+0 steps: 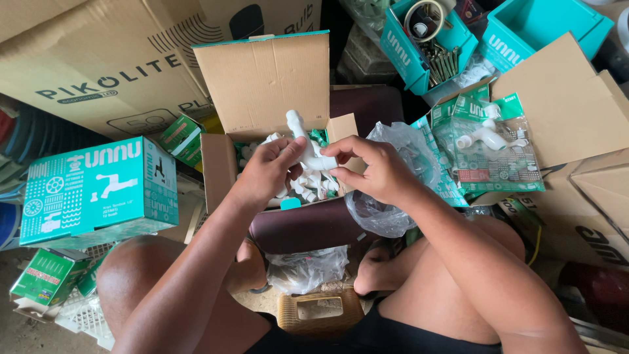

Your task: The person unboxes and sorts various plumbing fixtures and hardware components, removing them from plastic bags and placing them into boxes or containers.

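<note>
Both hands hold one white plastic tap [305,145] above an open cardboard box [219,172]. My left hand [267,172] grips the tap's body from the left. My right hand [368,169] pinches its lower end from the right, with a clear plastic bag [393,196] bunched under the palm. Several more white plastic taps [308,189] lie inside the box, which rests on a dark maroon stool [308,226] between my knees.
A teal carton [98,191] stands at left, with small green packs [46,276] below it. Packaged taps in clear bags [488,145] lie on flat cardboard at right. Teal boxes [426,46] with metal parts sit behind. A big cardboard carton [85,59] fills the back left.
</note>
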